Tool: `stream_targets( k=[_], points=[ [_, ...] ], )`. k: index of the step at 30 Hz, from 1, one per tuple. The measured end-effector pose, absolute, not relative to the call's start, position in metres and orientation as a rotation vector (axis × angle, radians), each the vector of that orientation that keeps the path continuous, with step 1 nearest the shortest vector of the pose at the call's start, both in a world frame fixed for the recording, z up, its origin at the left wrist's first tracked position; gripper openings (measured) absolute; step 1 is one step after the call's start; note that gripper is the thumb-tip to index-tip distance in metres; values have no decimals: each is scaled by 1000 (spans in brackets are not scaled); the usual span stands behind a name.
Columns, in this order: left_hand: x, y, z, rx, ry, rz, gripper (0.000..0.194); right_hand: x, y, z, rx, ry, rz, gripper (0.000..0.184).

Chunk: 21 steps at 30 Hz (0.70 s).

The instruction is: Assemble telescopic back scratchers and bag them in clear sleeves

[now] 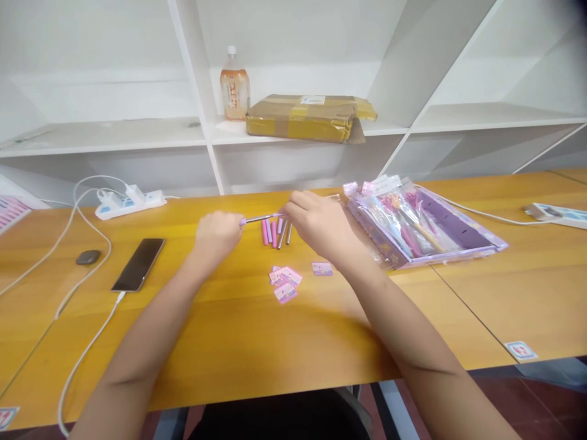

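Observation:
My left hand is closed in a fist round the purple end of a slim purple-and-silver stick, whose exact kind I cannot make out. The stick lies nearly level between my hands. At its other, purple tip, the fingers of my right hand pinch together. Just below it on the table are several short pink and purple tubes and a pair of silver tubes. Closer to me lies a loose pile of small pink printed cards, with a single purple card to its right.
A purple box tray with bagged items stands at the right. On the left are a phone on a charging cable, a small dark object and a power strip. The shelf holds a bottle and a taped carton.

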<state>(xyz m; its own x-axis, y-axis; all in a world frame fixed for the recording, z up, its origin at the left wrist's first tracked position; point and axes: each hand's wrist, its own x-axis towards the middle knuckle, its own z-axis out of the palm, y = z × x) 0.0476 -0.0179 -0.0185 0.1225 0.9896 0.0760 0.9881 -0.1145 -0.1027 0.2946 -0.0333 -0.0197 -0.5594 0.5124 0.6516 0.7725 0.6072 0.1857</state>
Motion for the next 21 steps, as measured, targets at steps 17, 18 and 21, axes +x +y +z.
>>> stream_targets(
  k=[17,18,21],
  points=[
    [47,-13,-19,-2275,-1953,102,45,300,-9,-36,-1000,-2445,-448,22],
    [46,-12,-20,-2277,-1950,104,46,300,-8,-37,-1004,-2452,-449,22],
    [45,-8,-23,-2285,-1948,115,45,301,-4,-40,-1005,-2470,-456,22]
  ],
)
